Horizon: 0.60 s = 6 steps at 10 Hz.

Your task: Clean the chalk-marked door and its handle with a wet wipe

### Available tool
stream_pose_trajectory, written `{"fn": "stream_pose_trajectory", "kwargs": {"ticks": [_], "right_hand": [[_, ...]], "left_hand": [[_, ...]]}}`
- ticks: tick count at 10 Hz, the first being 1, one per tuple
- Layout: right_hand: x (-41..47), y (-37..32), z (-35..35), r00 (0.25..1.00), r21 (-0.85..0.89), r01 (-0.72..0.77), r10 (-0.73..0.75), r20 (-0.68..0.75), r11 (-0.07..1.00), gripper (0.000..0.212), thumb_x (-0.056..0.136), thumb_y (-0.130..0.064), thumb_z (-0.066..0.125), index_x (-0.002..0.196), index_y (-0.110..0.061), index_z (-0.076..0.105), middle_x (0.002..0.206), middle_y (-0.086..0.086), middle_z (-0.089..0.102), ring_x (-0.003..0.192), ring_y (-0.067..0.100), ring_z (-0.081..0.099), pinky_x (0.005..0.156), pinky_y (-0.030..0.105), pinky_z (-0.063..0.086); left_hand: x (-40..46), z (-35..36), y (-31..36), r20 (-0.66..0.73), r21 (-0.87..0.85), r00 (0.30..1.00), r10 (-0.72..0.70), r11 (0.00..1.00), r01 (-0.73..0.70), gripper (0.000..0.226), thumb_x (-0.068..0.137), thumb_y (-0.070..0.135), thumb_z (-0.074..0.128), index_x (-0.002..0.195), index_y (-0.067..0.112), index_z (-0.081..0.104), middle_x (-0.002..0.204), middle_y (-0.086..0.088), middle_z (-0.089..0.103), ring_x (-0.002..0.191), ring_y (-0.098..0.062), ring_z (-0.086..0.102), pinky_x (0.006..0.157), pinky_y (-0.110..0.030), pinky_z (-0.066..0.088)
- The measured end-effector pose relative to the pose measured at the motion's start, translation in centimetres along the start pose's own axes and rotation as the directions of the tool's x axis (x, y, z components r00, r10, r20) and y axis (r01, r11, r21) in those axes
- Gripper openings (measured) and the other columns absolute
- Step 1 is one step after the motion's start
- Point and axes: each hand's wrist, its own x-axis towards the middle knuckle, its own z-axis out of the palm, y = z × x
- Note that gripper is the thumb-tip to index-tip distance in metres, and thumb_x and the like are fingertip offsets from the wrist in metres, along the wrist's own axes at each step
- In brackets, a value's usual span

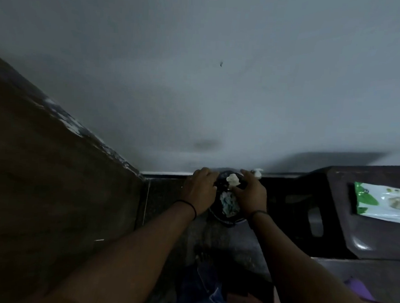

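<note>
Low on the floor by the wall stands a small dark bin (223, 219) with crumpled bluish-white wipes (229, 204) inside. My right hand (251, 195) pinches a crumpled white wipe (233, 179) between thumb and fingers just over the bin's opening. A second white scrap (257, 172) shows past its fingertips. My left hand (200, 188) curls over the bin's left rim. The brown door (40, 176) fills the left side, with whitish smears (63, 117) along its edge. Its handle is out of view.
A dark plastic stool (335, 218) stands right of the bin, carrying a green-and-white wet wipe pack (383, 204). The pale wall (198, 81) rises straight ahead. Dark floor tiles (224, 241) and my legs lie below.
</note>
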Motion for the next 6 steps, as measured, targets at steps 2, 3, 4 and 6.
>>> {"fn": "stream_pose_trajectory", "kwargs": {"ticks": [2,3,4,6], "right_hand": [[2.1,3.1,0.3,0.997,-0.059,-0.040,0.045,0.070,0.997,0.037,0.076,-0.013,0.081,0.111,-0.009,0.069,0.105,0.009,0.073,0.101,0.022,0.066,0.079,0.015,0.039],[1.8,1.8,0.2,0.993,-0.104,0.003,0.009,0.117,0.995,0.035,0.081,-0.015,0.077,0.114,-0.010,0.068,0.111,0.009,0.071,0.106,0.026,0.065,0.089,0.028,0.046],[1.5,-1.2,0.7,0.981,-0.143,0.111,-0.085,0.176,0.983,0.033,0.085,-0.017,0.072,0.117,-0.011,0.067,0.123,0.010,0.067,0.113,0.027,0.062,0.094,0.031,0.046],[-0.8,-12.0,3.6,0.904,-0.116,0.390,-0.356,0.237,0.913,0.035,0.093,-0.026,0.065,0.127,-0.019,0.064,0.148,0.006,0.048,0.127,0.025,0.055,0.106,0.039,0.045]], "left_hand": [[2.1,2.5,-1.6,0.084,0.109,0.995,-0.044,0.993,0.035,0.056,0.093,0.025,0.056,0.145,0.014,0.038,0.142,-0.011,0.040,0.129,-0.032,0.039,0.105,-0.041,0.037],[1.7,0.9,-2.3,0.107,0.142,0.990,-0.090,0.987,0.074,0.061,0.094,0.027,0.054,0.149,0.014,0.030,0.153,-0.012,0.028,0.139,-0.031,0.028,0.112,-0.043,0.030],[0.3,-1.7,-3.7,0.039,0.167,0.991,-0.125,0.979,0.117,0.068,0.093,0.030,0.054,0.152,0.016,0.023,0.159,-0.012,0.017,0.145,-0.030,0.018,0.117,-0.044,0.022],[-5.3,-9.8,-7.7,-0.218,0.225,0.952,-0.215,0.938,0.264,0.081,0.091,0.037,0.056,0.155,0.020,0.009,0.163,-0.009,0.000,0.150,-0.028,0.001,0.120,-0.045,0.009]]}}
